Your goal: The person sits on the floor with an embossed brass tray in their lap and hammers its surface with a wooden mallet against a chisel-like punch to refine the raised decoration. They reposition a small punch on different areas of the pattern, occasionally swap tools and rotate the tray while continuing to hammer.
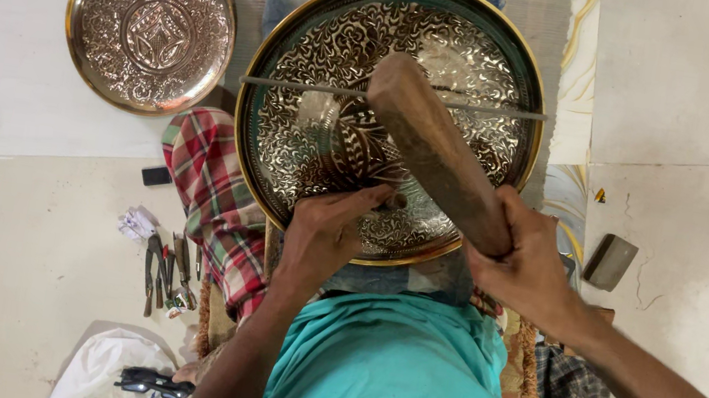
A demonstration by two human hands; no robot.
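Right hand (522,267) gripping wooden mallet (435,150) tight, raised over engraved brass tray (302,44). Left hand (327,228) pinching small chisel (393,201) w/ tip on tray. Second tray (150,25) on floor nearby.

Chisel tip (393,200) hidden under left fingers (343,216), mallet handle (484,231) buried in right fist, small floor tools (164,269) indistinct

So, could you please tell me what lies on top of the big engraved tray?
A thin metal rod lies across the big engraved tray. The left hand presses a small tool onto it, mostly hidden by the fingers. The right hand's wooden mallet covers part.
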